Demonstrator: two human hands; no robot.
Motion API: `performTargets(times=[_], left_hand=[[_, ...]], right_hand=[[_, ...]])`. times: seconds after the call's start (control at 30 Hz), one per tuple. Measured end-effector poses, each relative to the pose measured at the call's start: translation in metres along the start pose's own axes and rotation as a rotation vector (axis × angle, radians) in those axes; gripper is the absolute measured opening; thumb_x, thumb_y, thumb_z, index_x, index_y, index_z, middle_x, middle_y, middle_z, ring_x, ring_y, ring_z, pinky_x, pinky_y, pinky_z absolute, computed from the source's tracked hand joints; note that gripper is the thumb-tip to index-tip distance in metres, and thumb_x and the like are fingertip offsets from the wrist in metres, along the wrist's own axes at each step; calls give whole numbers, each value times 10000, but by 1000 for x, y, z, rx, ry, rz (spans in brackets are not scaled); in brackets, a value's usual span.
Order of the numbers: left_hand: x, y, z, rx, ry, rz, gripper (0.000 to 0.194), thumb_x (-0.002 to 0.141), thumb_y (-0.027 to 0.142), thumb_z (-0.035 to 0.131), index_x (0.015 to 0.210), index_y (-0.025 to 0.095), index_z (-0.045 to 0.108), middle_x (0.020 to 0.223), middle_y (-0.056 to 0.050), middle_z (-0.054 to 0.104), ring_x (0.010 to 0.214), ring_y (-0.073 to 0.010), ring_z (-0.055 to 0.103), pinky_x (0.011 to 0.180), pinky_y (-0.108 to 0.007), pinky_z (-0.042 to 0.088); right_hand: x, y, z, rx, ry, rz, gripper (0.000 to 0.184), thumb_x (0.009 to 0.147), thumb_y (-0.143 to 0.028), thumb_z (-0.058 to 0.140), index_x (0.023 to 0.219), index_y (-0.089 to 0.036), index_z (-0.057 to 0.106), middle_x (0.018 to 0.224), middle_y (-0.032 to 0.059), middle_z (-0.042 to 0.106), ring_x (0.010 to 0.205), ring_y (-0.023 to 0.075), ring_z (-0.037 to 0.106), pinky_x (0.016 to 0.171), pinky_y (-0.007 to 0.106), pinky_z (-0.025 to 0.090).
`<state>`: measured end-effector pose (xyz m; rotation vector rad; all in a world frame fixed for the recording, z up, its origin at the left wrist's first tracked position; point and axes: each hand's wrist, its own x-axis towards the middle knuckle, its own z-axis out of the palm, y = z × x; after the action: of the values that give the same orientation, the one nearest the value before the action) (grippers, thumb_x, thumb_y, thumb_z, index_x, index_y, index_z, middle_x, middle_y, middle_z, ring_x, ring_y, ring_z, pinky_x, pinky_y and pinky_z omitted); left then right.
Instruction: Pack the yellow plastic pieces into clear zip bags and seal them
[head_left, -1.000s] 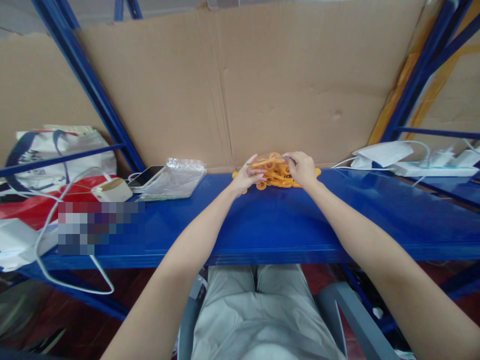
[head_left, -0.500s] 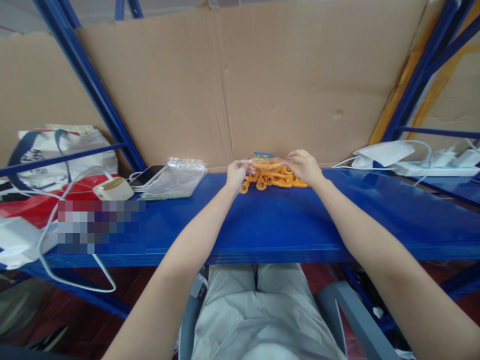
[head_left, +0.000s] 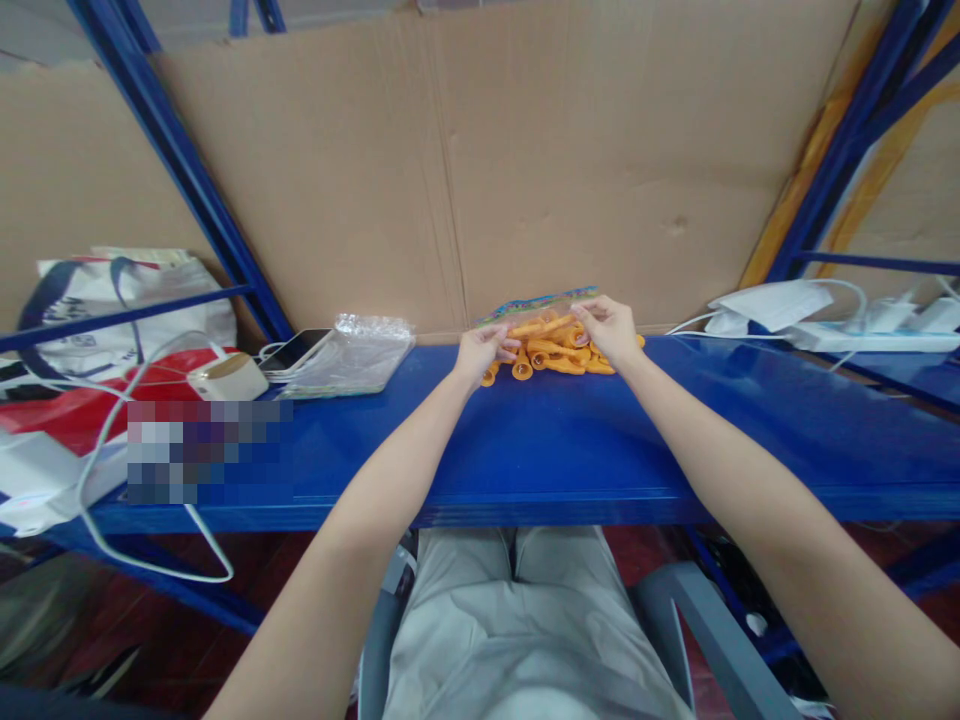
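A clear plastic bag (head_left: 517,318) with a blue and green printed top edge is stretched between my hands. My left hand (head_left: 484,352) pinches its left side, and my right hand (head_left: 606,325) pinches its right side. Several orange plastic pieces (head_left: 555,355) with round, cup-like ends lie in a heap beneath and behind the film. Whether some of them are inside the bag I cannot tell. The heap rests on the blue shelf top (head_left: 555,440), close to the cardboard at the back.
A cardboard sheet (head_left: 585,150) stands behind the shelf. To the left are flat clear plastic packets (head_left: 349,360), a phone (head_left: 298,352), a white charger block (head_left: 227,377) and a canvas bag (head_left: 127,310). At the right lie a power strip (head_left: 877,338) and a white face mask (head_left: 780,300).
The bag's printed top edge has been spread out and raised; before, it was bunched between my hands. My hands have shifted only slightly.
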<state>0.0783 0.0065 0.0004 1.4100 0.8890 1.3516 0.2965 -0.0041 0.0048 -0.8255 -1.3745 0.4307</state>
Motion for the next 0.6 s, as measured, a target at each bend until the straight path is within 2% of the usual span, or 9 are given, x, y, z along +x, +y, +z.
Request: performTargets(times=[0.13, 0.23, 0.3, 0.4, 0.53, 0.6], left_hand=[[3, 3, 3, 17, 54, 77, 146, 868, 226, 673, 766, 123, 651, 618, -30, 705, 461, -89, 602, 578, -232, 543], [4, 4, 3, 10, 46, 140, 168, 855, 205, 679, 710, 141, 622, 647, -29, 714, 546, -89, 635, 608, -209, 538], [5, 3, 2, 6, 28, 158, 151, 857, 197, 672, 721, 148, 628, 735, -45, 742, 642, -104, 671, 626, -202, 536], [5, 0, 2, -5, -10, 143, 52, 844, 193, 690, 853, 153, 658, 904, -68, 764, 710, -116, 693, 655, -214, 545], [4, -8, 3, -17, -11, 91, 448, 804, 202, 748, 1220, 200, 582, 923, -49, 764, 587, -92, 664, 663, -240, 559], [4, -12, 3, -9, -4, 66, 496, 821, 272, 743, 1276, 196, 560, 856, -39, 761, 527, -86, 641, 626, -233, 553]], right_hand=[[-1, -13, 8, 249, -25, 215, 280, 716, -429, 794, 714, -220, 607, 711, -19, 653, 643, 132, 637, 720, 352, 598], [-2, -19, 9, 274, -47, 246, 267, 784, -366, 755, 694, -215, 554, 765, -13, 685, 781, 141, 697, 820, 353, 588], [-1, -20, 7, 249, -73, 246, 278, 813, -365, 728, 693, -215, 527, 815, -6, 702, 836, 154, 709, 841, 370, 583], [0, -18, 4, 239, -90, 242, 299, 830, -376, 706, 694, -220, 489, 874, -4, 717, 871, 165, 713, 854, 388, 577], [1, -15, 2, 227, -131, 187, 343, 863, -425, 661, 697, -226, 438, 917, 1, 722, 878, 171, 712, 860, 401, 571], [1, -15, 2, 208, -163, 163, 352, 878, -459, 635, 706, -227, 435, 945, 4, 723, 870, 171, 711, 843, 399, 573]])
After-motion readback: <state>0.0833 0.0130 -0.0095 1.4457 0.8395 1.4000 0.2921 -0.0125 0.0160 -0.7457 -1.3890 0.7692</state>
